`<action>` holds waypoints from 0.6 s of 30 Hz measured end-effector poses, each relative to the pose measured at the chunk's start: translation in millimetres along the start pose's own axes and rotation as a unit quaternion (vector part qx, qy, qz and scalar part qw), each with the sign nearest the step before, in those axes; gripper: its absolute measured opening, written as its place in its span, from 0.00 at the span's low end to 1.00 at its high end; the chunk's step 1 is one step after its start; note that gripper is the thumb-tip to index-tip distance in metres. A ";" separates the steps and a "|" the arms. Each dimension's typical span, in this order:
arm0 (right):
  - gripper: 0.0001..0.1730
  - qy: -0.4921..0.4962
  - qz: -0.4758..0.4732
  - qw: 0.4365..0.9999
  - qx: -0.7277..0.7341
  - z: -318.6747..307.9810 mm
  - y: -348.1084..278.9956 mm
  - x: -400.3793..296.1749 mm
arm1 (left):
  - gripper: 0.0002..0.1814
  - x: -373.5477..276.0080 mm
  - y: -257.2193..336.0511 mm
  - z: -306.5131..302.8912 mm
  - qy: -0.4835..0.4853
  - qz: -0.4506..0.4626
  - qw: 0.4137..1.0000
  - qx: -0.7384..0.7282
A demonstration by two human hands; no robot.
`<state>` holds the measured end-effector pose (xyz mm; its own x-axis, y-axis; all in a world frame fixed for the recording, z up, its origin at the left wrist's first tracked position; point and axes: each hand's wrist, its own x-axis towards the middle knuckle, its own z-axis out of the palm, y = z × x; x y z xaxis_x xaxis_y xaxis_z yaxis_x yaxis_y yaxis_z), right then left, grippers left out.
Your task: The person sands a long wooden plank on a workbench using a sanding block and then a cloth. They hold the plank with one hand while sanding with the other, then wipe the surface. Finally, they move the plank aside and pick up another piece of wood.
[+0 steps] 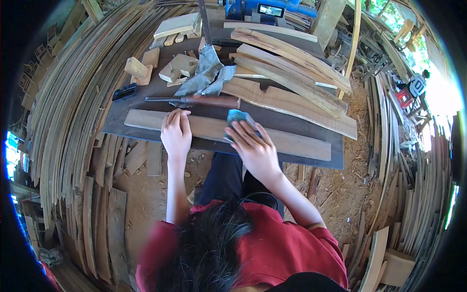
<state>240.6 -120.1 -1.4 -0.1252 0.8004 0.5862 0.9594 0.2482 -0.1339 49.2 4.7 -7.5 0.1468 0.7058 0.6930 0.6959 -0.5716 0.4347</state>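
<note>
A long, narrow wooden board lies flat along the near edge of the dark tabletop. My left hand presses on the board's left part, its fingers curled over the far edge. My right hand holds a blue-green folded piece, perhaps sandpaper or cloth, against the board right of its middle; the palm hides part of it. Just beyond the board is a chisel-like tool with a wooden handle, its metal blade pointing left. A crumpled grey cloth lies behind that handle.
Rough wooden planks are spread over the right of the table. Wood blocks and a black handled object are at the left. Stacked boards line both sides. A phone stands at the back. A person sits far right.
</note>
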 end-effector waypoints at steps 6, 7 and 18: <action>0.25 -0.036 0.011 0.999 -0.004 -17.5 6.9 -12.6 | 0.15 -0.8 3.8 2.8 -0.017 -0.033 0.999 0.017; 0.25 -0.040 0.008 0.999 0.006 -12.6 1.8 -6.1 | 0.15 -1.4 3.8 3.3 -0.020 -0.032 0.999 0.019; 0.24 0.027 -0.032 0.998 0.042 17.3 -20.0 12.2 | 0.14 1.2 0.1 4.2 -0.015 -0.025 0.999 0.016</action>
<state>215.5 -105.9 -5.4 -0.1698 0.7518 0.6371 0.9251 0.3445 -0.1599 52.4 7.2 -9.1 0.1318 0.7465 0.6523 0.7254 -0.5211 0.4498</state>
